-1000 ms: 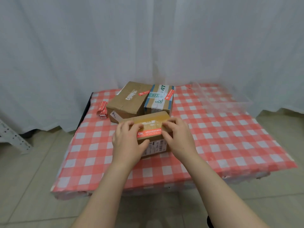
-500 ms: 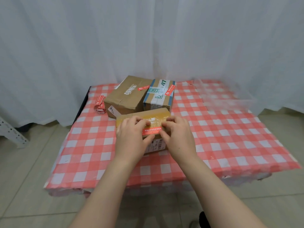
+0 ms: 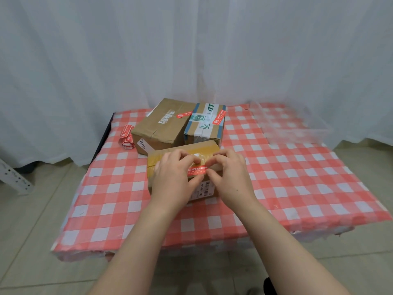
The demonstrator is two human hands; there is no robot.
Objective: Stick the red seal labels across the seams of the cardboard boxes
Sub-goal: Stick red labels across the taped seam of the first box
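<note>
Red seal label (image 3: 197, 169) is laid along the top front edge of the near box (image 3: 182, 152); whether it is fully stuck cannot be told. Its left end is taken in the grip of the left hand (image 3: 172, 177) and its right end in the grip of the right hand (image 3: 229, 175). Both grips are closed on it, with fingers curled and thumbs on the label.

The near box is set mid-front on the bench (image 3: 297, 177). Just behind it, the brown box (image 3: 159, 128) and taped box (image 3: 204, 126) are stood side by side. A rear label (image 3: 184, 115) is seen on the first and a second rear label (image 3: 219, 117) on the other, so both are judged done. The third box is judged in progress: the label has yet to be smoothed down.

Spare labels (image 3: 127, 137) are left bundled at the far left of the bench. A clear tub (image 3: 293, 124) is seen at the far right.
</note>
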